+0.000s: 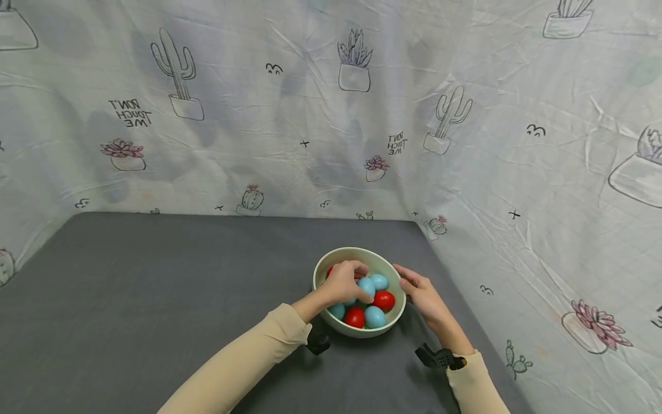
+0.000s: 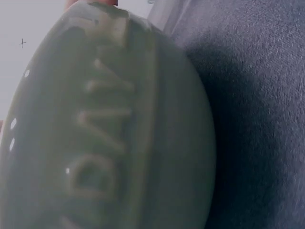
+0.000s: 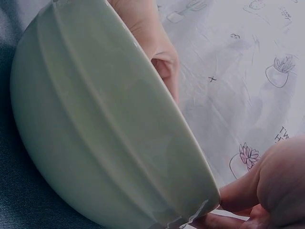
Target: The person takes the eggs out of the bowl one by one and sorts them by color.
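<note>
A pale green bowl [image 1: 357, 333] holds several light blue and red eggs, among them a red egg [image 1: 354, 317] and a light blue egg [image 1: 374, 317]. My left hand [image 1: 343, 283] reaches in over its left side, thumb and fingers curved round a blue egg [image 1: 366, 286] near the middle. On the right, my right hand [image 1: 421, 293] holds the bowl's rim. The right wrist view shows the thumb and fingers of that right hand [image 3: 281, 186] pinching the rim. Raised letters mark the bowl's outer wall [image 2: 100, 124] in the left wrist view; the eggs are hidden there.
The bowl rests on a dark grey cloth-covered table [image 1: 170, 299], toward its right side. A pale curtain [image 1: 233, 115] with cactus drawings hangs behind the table and along its right edge.
</note>
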Available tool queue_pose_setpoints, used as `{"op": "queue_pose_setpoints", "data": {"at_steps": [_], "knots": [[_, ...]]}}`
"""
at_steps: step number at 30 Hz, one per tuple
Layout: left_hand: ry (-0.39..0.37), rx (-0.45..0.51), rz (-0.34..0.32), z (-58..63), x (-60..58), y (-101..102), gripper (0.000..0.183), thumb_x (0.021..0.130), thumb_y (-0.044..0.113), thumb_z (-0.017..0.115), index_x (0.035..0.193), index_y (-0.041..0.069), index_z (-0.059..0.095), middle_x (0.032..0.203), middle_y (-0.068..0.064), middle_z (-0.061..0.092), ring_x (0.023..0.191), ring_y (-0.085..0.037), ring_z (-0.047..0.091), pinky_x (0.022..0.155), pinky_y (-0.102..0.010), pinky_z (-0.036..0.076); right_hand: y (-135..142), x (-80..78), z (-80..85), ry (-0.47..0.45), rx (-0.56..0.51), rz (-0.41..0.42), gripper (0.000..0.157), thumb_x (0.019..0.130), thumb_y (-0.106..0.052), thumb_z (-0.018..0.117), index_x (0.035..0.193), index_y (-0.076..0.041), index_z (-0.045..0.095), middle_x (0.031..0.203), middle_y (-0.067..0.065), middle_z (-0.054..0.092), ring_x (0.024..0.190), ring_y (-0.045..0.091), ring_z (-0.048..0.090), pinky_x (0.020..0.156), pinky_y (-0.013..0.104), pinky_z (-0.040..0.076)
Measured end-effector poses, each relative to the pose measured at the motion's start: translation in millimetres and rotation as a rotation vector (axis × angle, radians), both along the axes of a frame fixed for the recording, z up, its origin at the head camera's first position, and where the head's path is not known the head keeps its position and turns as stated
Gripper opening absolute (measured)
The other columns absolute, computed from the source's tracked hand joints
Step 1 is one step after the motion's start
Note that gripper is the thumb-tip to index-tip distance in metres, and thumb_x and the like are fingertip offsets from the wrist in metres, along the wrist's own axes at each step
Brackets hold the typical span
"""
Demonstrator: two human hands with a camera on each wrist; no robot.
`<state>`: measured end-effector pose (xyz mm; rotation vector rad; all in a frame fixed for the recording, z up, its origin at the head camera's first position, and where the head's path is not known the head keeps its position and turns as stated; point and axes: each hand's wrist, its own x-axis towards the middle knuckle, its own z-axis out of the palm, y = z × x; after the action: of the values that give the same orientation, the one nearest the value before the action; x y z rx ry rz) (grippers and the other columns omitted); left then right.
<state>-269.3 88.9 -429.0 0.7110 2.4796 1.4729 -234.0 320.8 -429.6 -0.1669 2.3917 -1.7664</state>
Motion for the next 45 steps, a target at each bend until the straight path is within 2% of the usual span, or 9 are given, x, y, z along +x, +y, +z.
{"op": "queue_pose_setpoints", "data": {"at_steps": [6, 11, 15, 24, 30, 33, 38, 41, 45], "knots": [[0.05, -0.109, -0.095, 1.9, -2.2, -1.8, 0.07, 0.066, 0.012, 0.093, 0.128, 0.003, 0.062, 0.122, -0.005, 0.064, 0.11, -0.018, 0.06, 0.094, -0.028, 0.049, -0.4, 0.0, -0.3, 0.006, -0.005, -0.001, 0.043, 0.107, -0.011, 0.041, 0.149, 0.001, 0.039, 0.146, 0.022, 0.043, 0.128, 0.035, 0.047, 0.1, 0.04, 0.047], [0.063, -0.141, -0.127, 3.5, -3.0, -3.0, 0.069, 0.066, 0.013, 0.094, 0.127, 0.003, 0.063, 0.121, -0.003, 0.065, 0.109, -0.016, 0.06, 0.093, -0.026, 0.049, -0.1, 0.8, -0.6, 0.007, -0.005, 0.007, 0.043, 0.108, -0.012, 0.04, 0.149, 0.0, 0.038, 0.147, 0.022, 0.042, 0.129, 0.035, 0.046, 0.103, 0.045, 0.044], [0.044, -0.104, -0.13, 3.6, -4.3, -3.7, 0.065, 0.067, 0.014, 0.093, 0.125, 0.004, 0.065, 0.118, -0.002, 0.066, 0.107, -0.014, 0.061, 0.093, -0.025, 0.049, 0.2, 1.2, 0.3, 0.007, -0.009, 0.01, 0.044, 0.108, -0.012, 0.041, 0.15, 0.0, 0.038, 0.147, 0.021, 0.042, 0.13, 0.035, 0.045, 0.104, 0.045, 0.043], [-0.055, 0.035, -0.151, 2.4, -4.5, -8.4, 0.06, 0.068, 0.015, 0.093, 0.121, 0.006, 0.067, 0.116, 0.001, 0.066, 0.106, -0.011, 0.062, 0.091, -0.024, 0.051, -1.0, 1.2, -0.9, 0.008, -0.01, 0.016, 0.044, 0.108, -0.012, 0.041, 0.149, 0.0, 0.038, 0.146, 0.023, 0.043, 0.127, 0.036, 0.048, 0.1, 0.041, 0.047], [0.001, 0.063, -0.15, 6.5, -1.2, -12.9, 0.058, 0.071, 0.022, 0.092, 0.123, 0.01, 0.068, 0.117, 0.005, 0.065, 0.107, -0.009, 0.06, 0.092, -0.025, 0.05, -2.6, 2.1, -0.6, 0.007, -0.014, 0.014, 0.044, 0.107, -0.011, 0.042, 0.149, 0.002, 0.037, 0.146, 0.023, 0.043, 0.126, 0.036, 0.049, 0.099, 0.038, 0.048], [0.034, 0.085, -0.137, 11.5, 2.0, -17.9, 0.058, 0.072, 0.025, 0.09, 0.124, 0.012, 0.067, 0.117, 0.009, 0.065, 0.108, -0.01, 0.059, 0.094, -0.031, 0.05, -1.5, 1.8, -1.0, 0.009, -0.012, 0.012, 0.044, 0.107, -0.01, 0.041, 0.149, 0.002, 0.037, 0.146, 0.024, 0.043, 0.126, 0.037, 0.049, 0.099, 0.038, 0.048], [0.029, 0.265, -0.165, 23.0, 9.0, -43.5, 0.057, 0.077, 0.019, 0.087, 0.128, 0.01, 0.063, 0.124, 0.004, 0.061, 0.113, -0.014, 0.059, 0.094, -0.036, 0.052, -1.3, 1.9, -1.3, 0.012, -0.011, 0.003, 0.044, 0.107, -0.011, 0.042, 0.149, 0.002, 0.038, 0.146, 0.023, 0.043, 0.126, 0.036, 0.049, 0.098, 0.037, 0.049], [0.052, 0.365, -0.175, 28.6, 17.3, -72.6, 0.057, 0.078, 0.014, 0.086, 0.129, 0.008, 0.061, 0.128, -0.002, 0.059, 0.115, -0.018, 0.059, 0.094, -0.035, 0.052, -2.5, 1.6, -1.5, 0.007, -0.014, 0.008, 0.044, 0.107, -0.012, 0.042, 0.149, 0.001, 0.037, 0.146, 0.023, 0.043, 0.128, 0.036, 0.048, 0.1, 0.038, 0.048], [0.123, 0.393, -0.142, 29.6, 28.3, -120.1, 0.057, 0.077, 0.013, 0.087, 0.128, 0.009, 0.061, 0.128, -0.005, 0.057, 0.116, -0.021, 0.059, 0.096, -0.032, 0.05, -3.7, 1.4, -0.5, 0.007, -0.012, 0.005, 0.044, 0.107, -0.011, 0.043, 0.149, 0.002, 0.038, 0.146, 0.023, 0.043, 0.129, 0.035, 0.047, 0.101, 0.04, 0.046]]}}
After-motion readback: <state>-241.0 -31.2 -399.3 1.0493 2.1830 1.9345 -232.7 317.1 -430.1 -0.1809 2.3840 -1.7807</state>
